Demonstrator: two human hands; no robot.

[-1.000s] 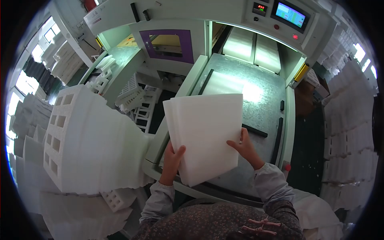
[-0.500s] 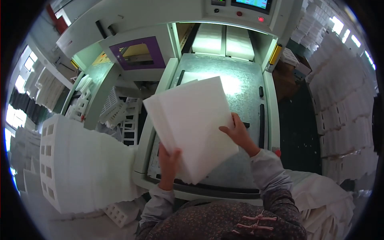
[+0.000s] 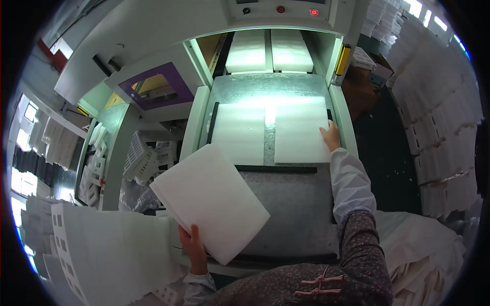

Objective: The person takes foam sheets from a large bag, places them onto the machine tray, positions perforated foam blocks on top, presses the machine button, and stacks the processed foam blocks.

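My left hand (image 3: 193, 250) grips a stack of white foam sheets (image 3: 212, 204) by its lower left edge, tilted in front of the machine. On the metal bed (image 3: 291, 204) lie two white foam sheets side by side, a left one (image 3: 239, 133) and a right one (image 3: 301, 130), with a narrow gap between them. My right hand (image 3: 332, 136) is at the right edge of the right sheet, thumb over its top face and fingers at its side. Black guide bars (image 3: 275, 169) border the sheets at the front, left and right.
Deeper in the machine, two white foam blocks (image 3: 291, 50) sit under the light. A control panel with a lit red button (image 3: 314, 12) is above. Cut foam stands in a large stack (image 3: 117, 250) at left; more foam stacks (image 3: 444, 127) line the right.
My right hand has left the stack and moved to the bed's right side, where a foam sheet now lies. My left hand has carried the stack down and left. The view has shifted.
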